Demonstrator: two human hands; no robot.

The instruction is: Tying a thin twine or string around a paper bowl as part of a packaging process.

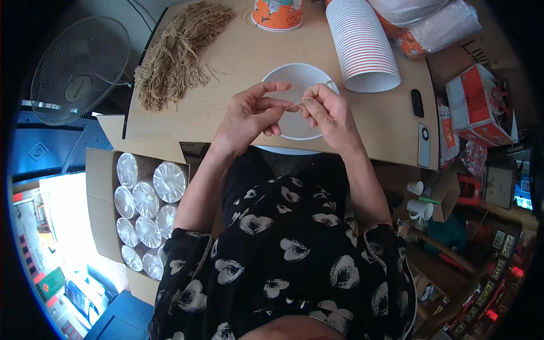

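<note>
My left hand (255, 116) and my right hand (330, 113) meet above a round white paper tub (300, 132) near the table's front edge. A thin tan cord (293, 107) runs between them. The left thumb and fingers pinch one part of it, while its other fingers are loosely curled. Thumb and forefinger of the right hand grip the cord close by. A small end of cord shows by the right knuckles at the tub's rim. At the far left of the table lies a loose heap of tan cords (184, 54).
A long stack of nested paper tubs (362, 45) lies right of the hands, with wrapped stacks (436, 25) behind. An orange printed tub (277, 14) stands at the back. A black object (417, 103) and a remote control (424, 145) lie rightward. A carton (102, 207) holds several wrapped stacks; a fan (79, 73) stands left.
</note>
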